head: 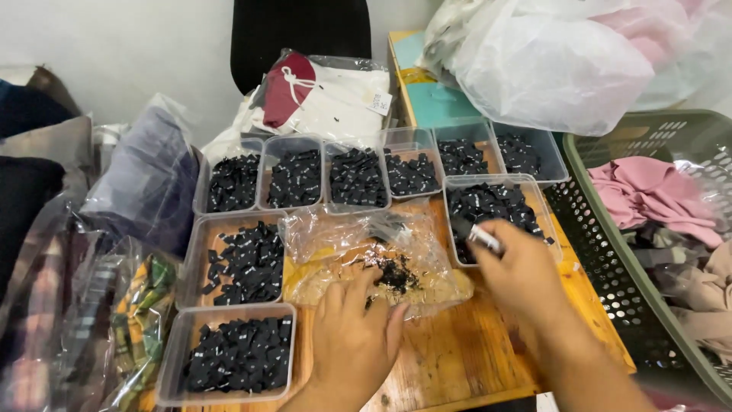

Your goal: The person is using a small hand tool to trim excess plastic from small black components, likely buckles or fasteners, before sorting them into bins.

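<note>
Pinched between the thumb and fingers of the right hand [518, 267] is one small black label [474, 233] with a white end, so this grip is narrow and closed on it. It is held just above the near edge of a clear plastic tray [534, 200] that is full of the same black labels. The left hand [354, 336] lies flat with its fingers spread, holding nothing; its fingertips press on a clear plastic bag [343, 244] that is spread on the wooden bench [457, 358]. A little heap of black labels [394, 272] rests inside the bag, just beside these fingertips.

Around the bag stand more clear trays of black labels: a row of six [357, 177] behind it, and two [236, 351] to the left of it. A green plastic basket [671, 152] with pink and beige clothes stands at the right of the bench. Behind the trays lies folded clothing in clear packs [328, 91], and a big white plastic bag [549, 61] is at the top right.
</note>
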